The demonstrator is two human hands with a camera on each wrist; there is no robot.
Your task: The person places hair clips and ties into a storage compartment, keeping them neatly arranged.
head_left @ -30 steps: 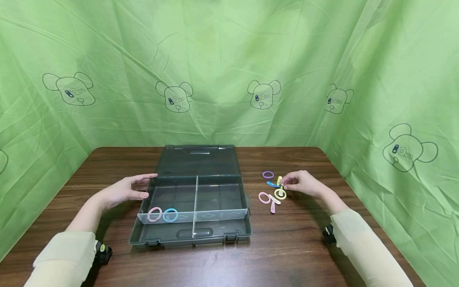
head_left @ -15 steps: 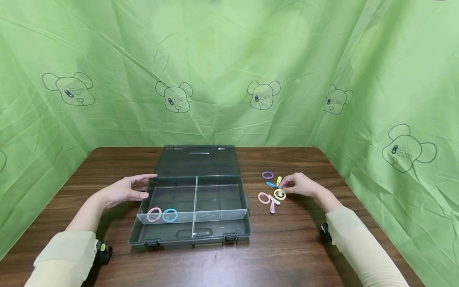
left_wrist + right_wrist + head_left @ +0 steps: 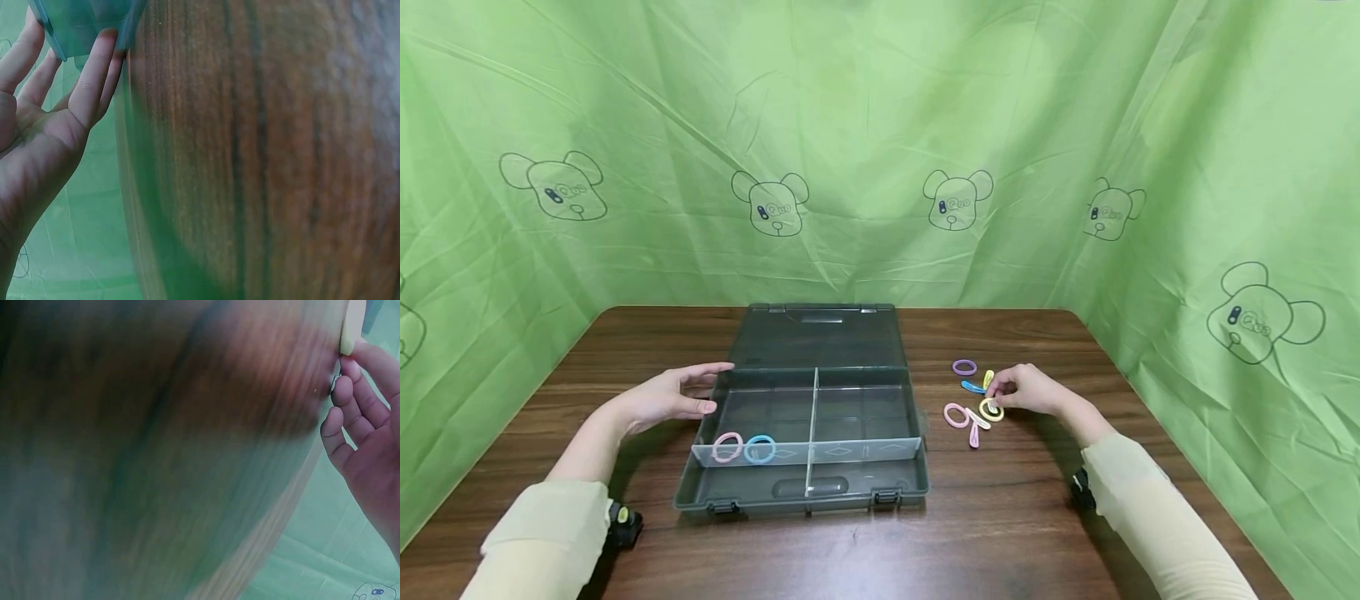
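A grey translucent divider box lies with its lid back. My left hand rests against its left side, fingers nearly straight, as the left wrist view also shows at the box corner. On the box's divider lie a pink hair tie and a blue hair tie. To the right, my right hand has thumb and fingertips at the upper rim of a yellow hair tie and appears to pinch it. In the right wrist view, a pale yellow edge meets the fingertips.
Around the right hand lie a purple hair tie, another pink hair tie, a blue hair clip, a yellow hair clip, a white hair clip and a pink hair clip. Green cloth surrounds the table.
My right hand has come down slightly, to the yellow hair tie. The left hand stays at the box's side. The whole head view has shifted a little.
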